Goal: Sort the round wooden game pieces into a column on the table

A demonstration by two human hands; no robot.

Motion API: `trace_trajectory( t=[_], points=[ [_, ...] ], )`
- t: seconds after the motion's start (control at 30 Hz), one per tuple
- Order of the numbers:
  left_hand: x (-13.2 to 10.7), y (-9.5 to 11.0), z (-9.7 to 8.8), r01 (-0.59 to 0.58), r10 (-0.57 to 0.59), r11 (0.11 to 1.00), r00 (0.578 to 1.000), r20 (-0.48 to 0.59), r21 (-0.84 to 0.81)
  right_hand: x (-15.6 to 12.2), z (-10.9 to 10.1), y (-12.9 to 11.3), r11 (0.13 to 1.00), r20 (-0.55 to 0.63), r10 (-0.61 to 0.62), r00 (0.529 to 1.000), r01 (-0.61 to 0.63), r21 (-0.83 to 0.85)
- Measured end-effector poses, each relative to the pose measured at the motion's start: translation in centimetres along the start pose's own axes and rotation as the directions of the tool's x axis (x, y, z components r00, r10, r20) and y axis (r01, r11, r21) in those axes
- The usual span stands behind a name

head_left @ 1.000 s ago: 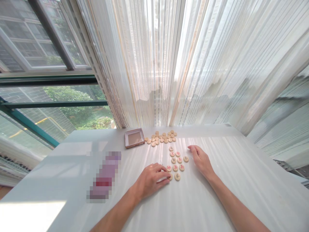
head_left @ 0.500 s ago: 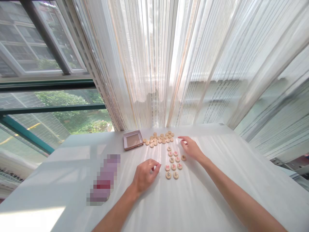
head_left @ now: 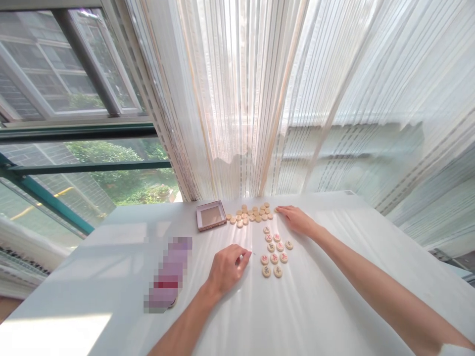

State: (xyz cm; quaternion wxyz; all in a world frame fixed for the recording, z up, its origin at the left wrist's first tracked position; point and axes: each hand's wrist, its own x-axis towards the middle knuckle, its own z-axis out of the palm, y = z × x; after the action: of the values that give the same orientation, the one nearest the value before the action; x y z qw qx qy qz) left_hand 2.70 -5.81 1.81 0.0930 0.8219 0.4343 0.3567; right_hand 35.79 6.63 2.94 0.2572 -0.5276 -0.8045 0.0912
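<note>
My left hand (head_left: 227,267) rests on the white table (head_left: 315,306) with fingers curled loosely, just left of a small group of face-up round wooden chess pieces (head_left: 274,251). Nothing shows in it. My right hand (head_left: 297,219) reaches far across, fingers stretched out flat, its fingertips touching the right end of a pile of plain face-down wooden pieces (head_left: 250,214) by the curtain. A small open square box (head_left: 211,215) lies left of that pile.
A blurred purple object (head_left: 168,279) lies on the table's left part. Sheer striped curtains (head_left: 282,99) hang right behind the table's far edge. A window with a green frame (head_left: 48,198) is at the left.
My left hand has drawn back from the face-up pieces and curled. My right hand has moved forward and left from beside the face-up group to the far pile.
</note>
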Motion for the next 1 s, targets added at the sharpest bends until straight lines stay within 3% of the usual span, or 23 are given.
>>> trace_trajectory(
  t=[0.17, 0.43, 0.67, 0.77, 0.9, 1.0],
  points=[
    [0.1, 0.2, -0.2, 0.014, -0.014, 1.0, 1.0, 0.026, -0.014, -1.5, -0.6, 0.6, 0.996, -0.064, 0.076, 0.995, -0.079, -0.052],
    [0.0, 0.0, -0.1, 0.028, -0.027, 0.999, 0.999, 0.028, -0.037, -0.7, -0.4, 0.4, 0.993, -0.049, 0.109, 0.993, -0.111, -0.047],
    [-0.1, 0.1, 0.0, 0.052, -0.051, 0.998, 0.999, 0.016, -0.023, -2.6, -2.6, 0.2, 0.975, -0.083, 0.222, 0.971, -0.224, -0.011],
    [-0.1, 0.3, 0.1, 0.043, -0.042, 0.997, 0.999, 0.017, -0.057, -3.8, -3.5, -1.9, 0.971, -0.094, 0.239, 0.967, -0.234, 0.056],
    [-0.4, 1.1, 0.4, -0.052, 0.052, 0.978, 0.999, -0.004, -0.201, -5.7, -3.5, -7.6, 0.968, -0.056, 0.168, 0.984, -0.154, 0.198],
    [-0.6, 2.0, 0.6, -0.114, 0.104, 0.943, 0.993, -0.049, -0.314, -7.6, -2.4, -12.3, 0.877, 0.019, 0.08, 0.997, -0.08, 0.473]
  ],
)
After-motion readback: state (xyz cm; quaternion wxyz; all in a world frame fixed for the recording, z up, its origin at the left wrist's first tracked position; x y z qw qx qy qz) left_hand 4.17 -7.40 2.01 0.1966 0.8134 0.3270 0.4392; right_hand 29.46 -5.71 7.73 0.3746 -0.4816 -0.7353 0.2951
